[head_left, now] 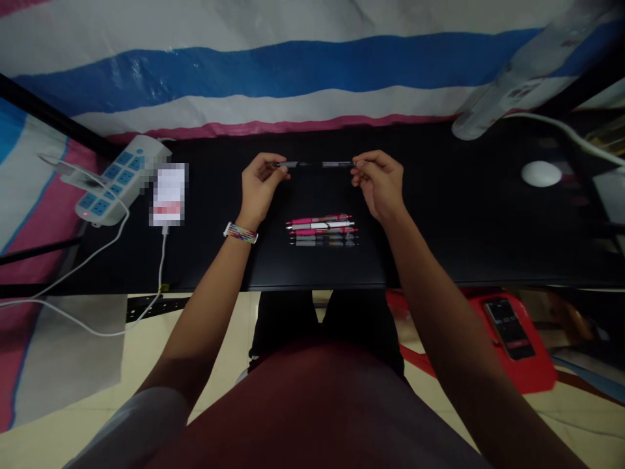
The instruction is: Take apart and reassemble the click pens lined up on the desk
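Observation:
A dark, partly clear pen (312, 164) lies level between my two hands, above the black table. My left hand (261, 185) pinches its left end between thumb and fingers. At its other end, my right hand (381, 182) pinches the tip the same way. Closer to me on the table, several pens lie side by side in a small row: a pink pen (319, 220), a white pen (322, 225), another pink pen (323, 231) and dark clear pens (325, 241). Neither hand touches this row.
On the left are a white power strip (127, 172) and a lit phone (168, 195) with a charging cable. At the right lie a white rounded object (541, 173) and a clear cylinder (471, 124). A red stool (534, 378) below the table carries another phone (508, 327).

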Demonstrator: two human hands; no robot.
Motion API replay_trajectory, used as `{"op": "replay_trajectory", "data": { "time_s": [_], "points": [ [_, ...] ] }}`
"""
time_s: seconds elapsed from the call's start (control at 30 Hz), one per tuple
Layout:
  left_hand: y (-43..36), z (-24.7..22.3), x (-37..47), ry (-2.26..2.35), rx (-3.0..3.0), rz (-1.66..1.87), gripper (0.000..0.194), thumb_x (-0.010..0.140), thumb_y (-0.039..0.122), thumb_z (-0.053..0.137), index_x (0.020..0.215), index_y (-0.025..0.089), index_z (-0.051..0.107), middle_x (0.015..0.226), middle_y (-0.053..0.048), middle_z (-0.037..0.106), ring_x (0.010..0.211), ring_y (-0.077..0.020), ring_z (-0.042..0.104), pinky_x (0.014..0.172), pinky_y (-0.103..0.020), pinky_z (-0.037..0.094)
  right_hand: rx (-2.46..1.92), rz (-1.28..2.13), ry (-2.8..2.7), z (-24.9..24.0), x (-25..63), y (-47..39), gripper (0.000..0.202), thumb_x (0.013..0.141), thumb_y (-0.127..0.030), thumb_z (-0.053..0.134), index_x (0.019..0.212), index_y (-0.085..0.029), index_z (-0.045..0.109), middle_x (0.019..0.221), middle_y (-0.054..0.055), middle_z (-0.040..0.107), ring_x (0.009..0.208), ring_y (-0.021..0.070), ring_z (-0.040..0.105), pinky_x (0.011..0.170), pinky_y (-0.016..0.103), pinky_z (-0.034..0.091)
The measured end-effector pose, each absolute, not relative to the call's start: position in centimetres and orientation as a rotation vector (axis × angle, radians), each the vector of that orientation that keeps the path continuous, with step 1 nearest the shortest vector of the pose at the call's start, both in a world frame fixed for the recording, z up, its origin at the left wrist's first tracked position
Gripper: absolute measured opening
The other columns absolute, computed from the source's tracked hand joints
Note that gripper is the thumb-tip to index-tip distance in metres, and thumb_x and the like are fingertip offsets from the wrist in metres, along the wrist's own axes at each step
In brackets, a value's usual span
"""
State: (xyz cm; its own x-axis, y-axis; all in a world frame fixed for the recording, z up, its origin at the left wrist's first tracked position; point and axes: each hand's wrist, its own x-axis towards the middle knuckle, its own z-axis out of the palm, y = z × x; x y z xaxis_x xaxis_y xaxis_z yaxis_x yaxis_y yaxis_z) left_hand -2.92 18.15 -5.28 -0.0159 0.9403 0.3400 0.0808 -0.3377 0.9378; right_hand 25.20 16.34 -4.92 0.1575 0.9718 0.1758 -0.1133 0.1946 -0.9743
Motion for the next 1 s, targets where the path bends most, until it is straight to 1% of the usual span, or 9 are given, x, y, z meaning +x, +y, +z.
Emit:
{"op": "replay_trajectory", "data": {
  "time_s": [0.2,0.3,0.47,0.6,0.77,0.83,0.9,1.0],
  "points": [
    [18.0,-5.3,-3.2,1.109,1.489,1.447,0.032,0.092,0.048,0.093,0.106,0.025,0.076,0.1,-0.004,0.078,0.088,-0.0173,0.081,0.086,-0.031,0.067,-1.08,0.971,-1.081,-5.0,25.8,16.6,0.034,0.091,-0.058,0.088,0.089,-0.029,0.071,0.079,-0.001,0.062,0.069,0.0156,0.063,0.062,0.03,0.056],
    [17.7,-5.1,-3.1,1.109,1.457,1.463,0.028,0.091,0.043,0.093,0.105,0.025,0.077,0.1,-0.005,0.08,0.086,-0.0176,0.081,0.084,-0.031,0.067,-1.081,0.978,-1.062,-5.0,26.0,16.6,0.033,0.089,-0.058,0.087,0.089,-0.029,0.071,0.078,-0.001,0.061,0.069,0.0156,0.062,0.062,0.03,0.055],
    [17.6,-5.0,-3.0,1.068,1.424,1.488,0.024,0.086,0.036,0.092,0.103,0.024,0.08,0.094,-0.004,0.079,0.083,-0.0161,0.081,0.082,-0.029,0.066,-1.04,1.014,-1.027,-5.0,25.9,16.4,0.025,0.083,-0.049,0.089,0.089,-0.028,0.076,0.077,-0.001,0.063,0.069,0.0147,0.062,0.062,0.029,0.054],
    [17.8,-5.2,-3.1,1.09,1.424,1.472,0.023,0.087,0.034,0.091,0.103,0.024,0.079,0.094,-0.003,0.079,0.083,-0.0163,0.082,0.08,-0.028,0.065,-1.057,1.017,-1.005,-4.9,25.8,16.4,0.02,0.081,-0.045,0.088,0.088,-0.029,0.077,0.076,-0.001,0.065,0.068,0.0152,0.062,0.062,0.029,0.054],
    [17.7,-5.2,-3.1,1.116,1.447,1.448,0.025,0.087,0.036,0.092,0.104,0.023,0.078,0.1,-0.004,0.08,0.085,-0.0159,0.082,0.081,-0.028,0.066,-1.049,1.015,-1.006,-4.8,25.7,16.3,0.021,0.081,-0.045,0.087,0.088,-0.027,0.078,0.075,-0.002,0.065,0.066,0.0137,0.062,0.061,0.029,0.054],
    [17.5,-5.0,-3.0,1.107,1.441,1.436,0.026,0.087,0.037,0.095,0.104,0.023,0.08,0.098,-0.005,0.082,0.085,-0.0165,0.082,0.081,-0.029,0.066,-1.045,1.039,-1.018,-4.6,25.5,16.1,0.021,0.081,-0.044,0.089,0.088,-0.027,0.079,0.075,-0.002,0.066,0.066,0.0134,0.063,0.061,0.029,0.055],
    [17.2,-4.7,-2.8,1.083,1.448,1.379,0.03,0.087,0.043,0.097,0.102,0.023,0.082,0.091,-0.005,0.082,0.082,-0.0169,0.081,0.08,-0.03,0.066,-1.029,1.119,-1.052,-4.2,25.2,15.6,0.023,0.078,-0.042,0.094,0.088,-0.027,0.081,0.078,-0.001,0.071,0.067,0.0139,0.067,0.064,0.03,0.059],
    [16.8,-4.2,-2.6,1.053,1.475,1.301,0.044,0.086,0.061,0.098,0.098,0.021,0.084,0.078,-0.004,0.079,0.072,-0.0156,0.075,0.074,-0.03,0.063,-0.986,1.258,-1.092,-3.6,24.6,15.0,0.027,0.074,-0.04,0.1,0.092,-0.025,0.087,0.083,0.001,0.079,0.07,0.015,0.071,0.07,0.033,0.064]
  ]
}}
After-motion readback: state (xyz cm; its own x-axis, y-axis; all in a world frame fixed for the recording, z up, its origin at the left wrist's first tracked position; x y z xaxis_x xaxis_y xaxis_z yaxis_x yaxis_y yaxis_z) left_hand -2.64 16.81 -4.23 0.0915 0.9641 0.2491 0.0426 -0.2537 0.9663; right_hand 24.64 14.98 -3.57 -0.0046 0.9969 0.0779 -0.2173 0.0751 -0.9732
